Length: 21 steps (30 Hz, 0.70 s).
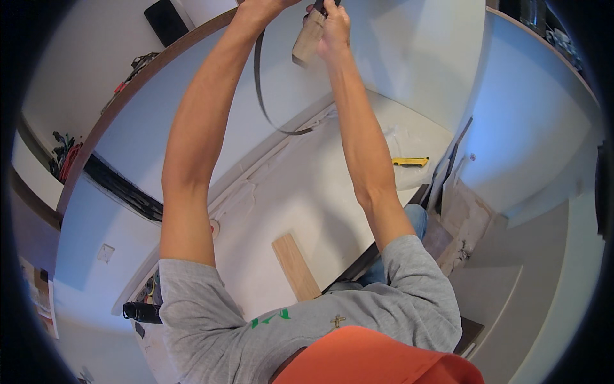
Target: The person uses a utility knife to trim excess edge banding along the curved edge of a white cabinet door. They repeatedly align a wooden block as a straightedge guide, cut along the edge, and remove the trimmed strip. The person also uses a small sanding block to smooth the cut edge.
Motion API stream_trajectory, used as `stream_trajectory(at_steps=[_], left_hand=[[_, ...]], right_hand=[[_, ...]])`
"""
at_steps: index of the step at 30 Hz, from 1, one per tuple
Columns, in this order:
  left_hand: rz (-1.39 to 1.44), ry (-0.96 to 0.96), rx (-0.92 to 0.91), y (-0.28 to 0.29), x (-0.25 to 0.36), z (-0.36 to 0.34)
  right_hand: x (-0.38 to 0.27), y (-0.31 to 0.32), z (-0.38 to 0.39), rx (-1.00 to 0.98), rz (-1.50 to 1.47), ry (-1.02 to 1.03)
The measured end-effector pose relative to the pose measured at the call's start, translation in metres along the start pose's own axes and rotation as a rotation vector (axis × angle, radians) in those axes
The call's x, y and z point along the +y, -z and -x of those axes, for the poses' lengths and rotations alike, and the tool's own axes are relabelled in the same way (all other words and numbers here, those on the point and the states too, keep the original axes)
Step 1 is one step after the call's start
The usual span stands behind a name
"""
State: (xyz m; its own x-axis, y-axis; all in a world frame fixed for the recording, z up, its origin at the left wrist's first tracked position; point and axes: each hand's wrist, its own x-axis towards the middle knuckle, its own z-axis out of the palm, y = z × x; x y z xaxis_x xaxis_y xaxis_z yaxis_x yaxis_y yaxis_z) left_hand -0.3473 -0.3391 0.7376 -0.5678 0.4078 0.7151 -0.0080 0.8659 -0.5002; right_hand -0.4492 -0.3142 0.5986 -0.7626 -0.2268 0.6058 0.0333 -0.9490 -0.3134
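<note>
Both my arms reach up to the top of the view. My left hand is partly cut off by the edge, its fingers out of clear sight. A dark flexible strip hangs down close by it and curves toward the back of the white worktop. My right hand is closed on a pale, blurred wooden block with a dark part at its top. Below, a light wooden board lies on the worktop, and a yellow utility knife lies on clear plastic at the right.
A brown-edged ledge curves across the upper left, carrying tools and cables. A dark slot runs along the left wall panel. Dark bottle-like gear sits at lower left. Leaning boards stand at the right.
</note>
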Motion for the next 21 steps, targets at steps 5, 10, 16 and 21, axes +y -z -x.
stream_trajectory(at_steps=[5, 10, 16, 21], left_hand=[[-0.019, 0.005, 0.04, -0.004, 0.003, 0.0], [-0.009, 0.007, 0.048, -0.005, 0.003, 0.002], [-0.027, 0.002, 0.041, -0.006, 0.003, 0.003], [-0.022, 0.017, 0.053, -0.008, 0.004, 0.002]], right_hand=[[-0.006, 0.006, -0.009, -0.001, -0.014, -0.018], [-0.004, 0.008, -0.012, -0.01, -0.003, -0.004], [-0.003, 0.009, -0.015, -0.036, -0.011, 0.019], [-0.004, 0.007, -0.017, -0.054, -0.047, 0.029]])
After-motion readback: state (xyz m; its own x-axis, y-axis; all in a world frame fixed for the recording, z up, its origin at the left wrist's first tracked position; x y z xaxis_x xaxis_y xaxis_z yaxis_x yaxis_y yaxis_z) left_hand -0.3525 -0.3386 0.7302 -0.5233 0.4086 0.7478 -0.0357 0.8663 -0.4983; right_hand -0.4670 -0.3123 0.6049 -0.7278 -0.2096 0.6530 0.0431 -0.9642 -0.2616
